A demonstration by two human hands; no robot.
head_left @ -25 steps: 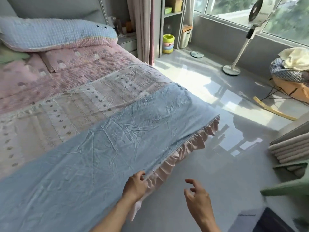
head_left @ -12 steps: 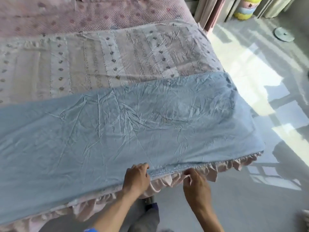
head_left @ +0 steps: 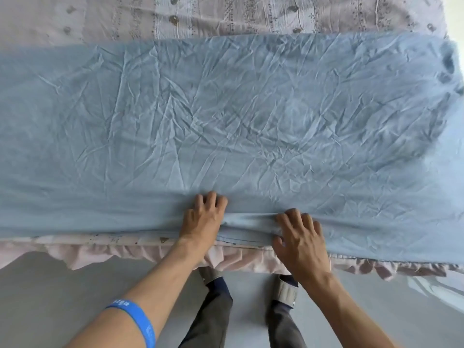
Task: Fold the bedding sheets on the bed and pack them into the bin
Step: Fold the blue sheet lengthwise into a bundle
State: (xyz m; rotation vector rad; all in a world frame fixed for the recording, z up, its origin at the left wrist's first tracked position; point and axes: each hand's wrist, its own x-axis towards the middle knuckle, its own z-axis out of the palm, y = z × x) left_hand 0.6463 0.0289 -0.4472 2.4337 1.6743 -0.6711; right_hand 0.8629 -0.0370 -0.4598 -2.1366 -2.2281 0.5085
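Fingers (head_left: 212,200) of both hands are bunched into the blue sheet (head_left: 251,116); soft, light cloth is best gripped at its near hem.

A creased blue sheet (head_left: 226,116) lies spread across the bed, a pale patterned cover (head_left: 226,16) showing beyond its far edge. At the near edge the left hand (head_left: 204,217) and right hand (head_left: 300,236) rest side by side on a bunched fold of the sheet, fingers bent into it. A pink frill (head_left: 105,254) hangs below; a blue wristband (head_left: 136,320) circles the left forearm
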